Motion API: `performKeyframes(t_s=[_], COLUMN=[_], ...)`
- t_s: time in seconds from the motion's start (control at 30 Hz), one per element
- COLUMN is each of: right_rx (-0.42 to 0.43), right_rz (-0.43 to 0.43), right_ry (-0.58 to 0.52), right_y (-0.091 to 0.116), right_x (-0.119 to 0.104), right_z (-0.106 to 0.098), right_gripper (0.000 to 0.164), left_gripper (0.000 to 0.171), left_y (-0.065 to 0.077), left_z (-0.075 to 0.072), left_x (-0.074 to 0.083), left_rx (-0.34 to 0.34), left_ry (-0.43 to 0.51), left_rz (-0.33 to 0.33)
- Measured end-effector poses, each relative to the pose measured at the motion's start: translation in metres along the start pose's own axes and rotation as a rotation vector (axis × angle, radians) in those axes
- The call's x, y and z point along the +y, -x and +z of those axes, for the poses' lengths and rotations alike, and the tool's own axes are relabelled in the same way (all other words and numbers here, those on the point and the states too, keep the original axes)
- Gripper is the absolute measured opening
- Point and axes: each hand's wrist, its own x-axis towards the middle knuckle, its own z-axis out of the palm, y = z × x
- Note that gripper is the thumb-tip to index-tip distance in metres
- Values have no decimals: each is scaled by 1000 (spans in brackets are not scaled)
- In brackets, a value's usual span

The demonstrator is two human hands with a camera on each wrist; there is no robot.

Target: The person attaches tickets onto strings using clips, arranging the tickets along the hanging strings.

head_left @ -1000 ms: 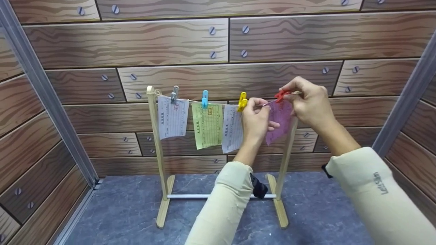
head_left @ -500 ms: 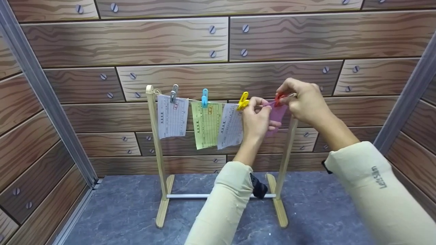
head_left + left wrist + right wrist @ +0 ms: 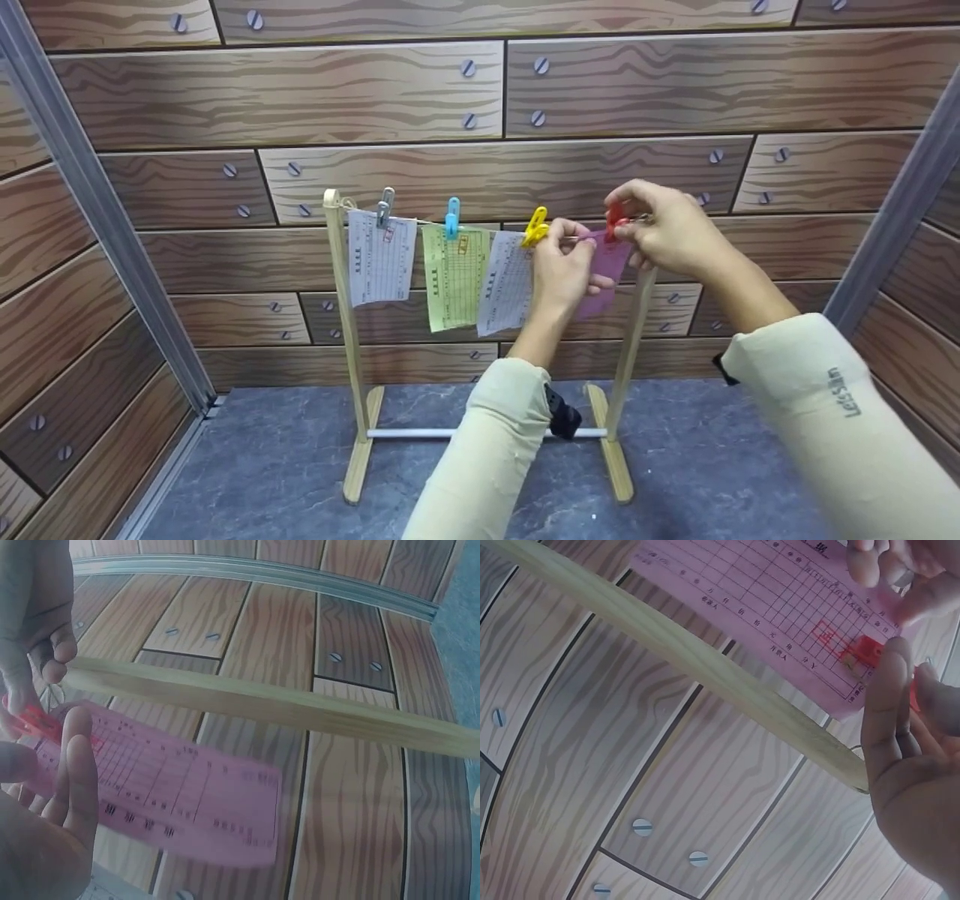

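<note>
A pink receipt slip (image 3: pixel 757 611) hangs at the right end of a string, its top edge up at the line. My left hand (image 3: pixel 561 266) pinches the slip's upper left corner between thumb and forefinger. With thumb and fingers, my right hand (image 3: pixel 671 229) grips a red clothespin (image 3: pixel 615 222) at the slip's top. In the right wrist view the clothespin's jaws lie over the printed side near the slip's edge. Left of my hands, a yellow clothespin (image 3: pixel 535 227) holds a white slip (image 3: pixel 507 289), partly hidden by my left hand.
A blue clothespin (image 3: pixel 451 219) holds a green slip (image 3: pixel 457 281), and a grey clothespin (image 3: pixel 385 208) holds another white slip (image 3: pixel 380 259). The string runs between two wooden posts (image 3: pixel 349 322), joined low down by a white bar (image 3: pixel 412 433). A wood-patterned wall (image 3: pixel 405 90) stands behind.
The red clothespin has turned more upright in my right hand and shifted slightly left. The pink slip has swung about, and the white slip beside it has shifted left at its lower end.
</note>
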Motion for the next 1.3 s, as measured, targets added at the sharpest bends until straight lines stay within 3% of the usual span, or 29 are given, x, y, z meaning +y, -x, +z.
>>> performKeyframes(t_s=[0.2,0.4,0.57,0.7,0.87,1.03,1.17,1.3], right_rx=[-13,99,166,195,285,344,351,341], right_rz=[-53,-63,-72,-104,-151,-160,-136,-103], right_ry=[24,8,-79,-134,-156,-119,-102,-116], right_y=[3,10,19,31,49,68,82,93], right_x=[1,-1,-3,-5,-3,7,17,27], right_z=[-1,-4,-7,-9,-9,-5,1,10], right_gripper=[39,49,46,44,40,36,36,36], left_gripper=[7,12,19,38,66,78,75,70], left_y=[2,2,2,3,11,23,33,42], left_z=[-1,-3,-6,-10,-20,-32,-39,-43], left_x=[-4,-3,-5,-5,-7,-17,-30,-45], left_rx=[15,32,21,-3,-60,-147,-226,-298], left_ry=[-158,-279,-286,-316,-427,-528,-552,-539], left_rz=[62,96,95,109,213,306,287,209])
